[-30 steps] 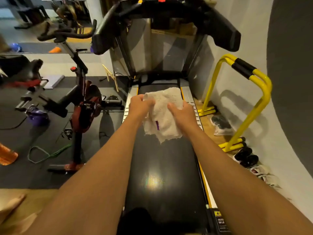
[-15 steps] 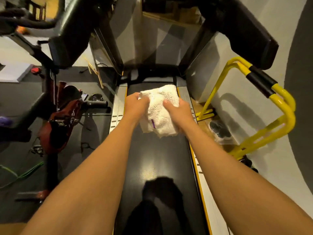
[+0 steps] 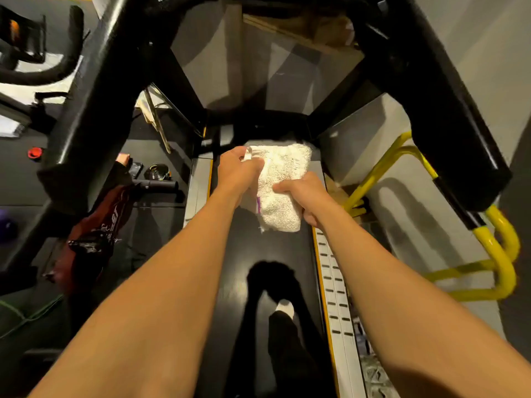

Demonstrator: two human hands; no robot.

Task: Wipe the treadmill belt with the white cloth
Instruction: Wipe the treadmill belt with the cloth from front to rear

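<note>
The glossy black treadmill belt [image 3: 267, 248] runs beneath both forearms. Further on, the right hand [image 3: 304, 193] and left hand [image 3: 238, 175] each curl their fingers round the fluffy white terry cloth [image 3: 283, 185], which spreads between and beyond the fingertips at the belt's far end.

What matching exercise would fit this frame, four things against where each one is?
Things:
1. white cloth
2. left hand
3. right hand
4. yellow frame

Places:
A. grips the cloth's near right side
B. stands right of the treadmill, by the wall
C. at the far end of the treadmill belt, between both hands
D. grips the cloth's far left corner

Pairs: 1-C, 2-D, 3-A, 4-B
</note>
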